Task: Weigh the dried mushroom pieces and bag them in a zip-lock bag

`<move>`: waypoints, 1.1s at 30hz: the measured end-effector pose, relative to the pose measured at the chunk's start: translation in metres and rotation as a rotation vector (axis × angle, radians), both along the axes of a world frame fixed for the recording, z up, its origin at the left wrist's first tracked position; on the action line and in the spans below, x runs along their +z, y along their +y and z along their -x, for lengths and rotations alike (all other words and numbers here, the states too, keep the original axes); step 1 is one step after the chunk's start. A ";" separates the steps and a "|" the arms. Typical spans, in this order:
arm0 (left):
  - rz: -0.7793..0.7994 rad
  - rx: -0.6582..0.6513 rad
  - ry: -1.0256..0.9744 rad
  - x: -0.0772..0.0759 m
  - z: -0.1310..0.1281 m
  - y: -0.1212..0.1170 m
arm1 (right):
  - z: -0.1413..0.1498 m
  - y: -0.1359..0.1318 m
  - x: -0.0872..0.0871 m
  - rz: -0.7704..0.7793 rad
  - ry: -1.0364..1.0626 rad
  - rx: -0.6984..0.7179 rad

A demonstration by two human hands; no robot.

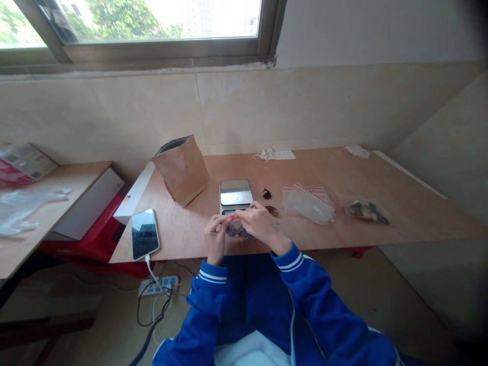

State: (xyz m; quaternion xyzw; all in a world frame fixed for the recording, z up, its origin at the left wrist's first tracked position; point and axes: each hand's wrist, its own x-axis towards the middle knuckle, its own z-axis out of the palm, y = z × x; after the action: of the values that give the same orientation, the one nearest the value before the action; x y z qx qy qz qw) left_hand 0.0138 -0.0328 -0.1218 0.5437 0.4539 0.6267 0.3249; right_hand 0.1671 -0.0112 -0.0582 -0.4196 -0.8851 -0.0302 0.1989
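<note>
A clear zip bag (237,231) with dark contents is at the table's front edge, partly hidden by my fingers. My left hand (216,231) pinches its reddish top edge from the left. The fingers of my right hand (259,222) are closed on the same edge from the right, close to the left fingertips. Just beyond the hands lies a small kitchen scale (236,193) with a bare shiny plate; its front is partly covered. Right of the scale are a small black piece (267,193) and a brown piece (271,210), both too small to name.
Flat zip bags (308,204) with red seals lie to the right, beside a filled zip bag (366,210). A brown paper bag (182,170) stands open at back left. A phone (145,234) on a charging cable lies near the left edge. White scraps (267,154) sit by the wall.
</note>
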 end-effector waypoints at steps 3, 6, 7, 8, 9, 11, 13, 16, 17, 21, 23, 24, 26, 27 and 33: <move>-0.012 0.052 0.002 0.001 0.003 0.000 | -0.003 0.003 -0.005 -0.003 0.042 -0.017; 0.021 0.006 -0.008 0.002 0.005 0.000 | -0.007 0.004 -0.008 -0.017 0.059 -0.019; 0.029 -0.018 -0.003 0.002 0.005 0.000 | -0.007 0.004 -0.008 -0.027 0.055 -0.016; 0.029 -0.037 0.012 0.003 0.005 0.000 | -0.007 0.003 -0.008 -0.038 0.046 -0.011; 0.019 -0.051 0.035 0.004 0.005 0.000 | -0.007 0.003 -0.007 -0.046 0.035 0.001; -0.015 -0.061 0.082 0.005 0.004 -0.001 | -0.008 0.003 -0.006 -0.051 0.017 0.039; -0.034 -0.035 0.089 0.006 0.004 -0.001 | -0.009 0.003 -0.005 -0.036 0.024 0.076; -0.022 0.051 0.052 0.007 0.005 -0.002 | -0.013 0.003 -0.005 -0.011 0.079 0.072; -0.016 0.067 0.045 0.007 0.006 -0.003 | -0.014 0.003 -0.006 -0.010 0.095 0.063; 0.000 0.081 0.009 0.009 0.005 -0.004 | -0.016 0.002 -0.010 -0.038 0.150 0.038; 0.018 0.093 -0.016 0.009 0.005 -0.004 | -0.017 0.001 -0.010 -0.044 0.177 0.052; 0.032 0.100 -0.035 0.009 0.005 -0.005 | -0.018 0.001 -0.010 -0.037 0.189 0.064; 0.070 0.112 -0.091 0.010 0.006 -0.005 | -0.022 0.001 -0.010 -0.013 0.212 0.078; 0.090 0.112 -0.122 0.010 0.007 -0.006 | -0.025 0.002 -0.009 -0.004 0.224 0.074; 0.134 0.098 -0.204 0.009 0.005 -0.006 | -0.039 -0.001 -0.009 0.026 0.258 0.030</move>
State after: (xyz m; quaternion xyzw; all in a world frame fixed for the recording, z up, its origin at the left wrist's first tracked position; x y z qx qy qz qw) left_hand 0.0088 -0.0386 -0.1133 0.4314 0.4855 0.6622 0.3738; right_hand 0.2062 -0.0119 -0.0667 -0.4093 -0.8586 0.0385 0.3062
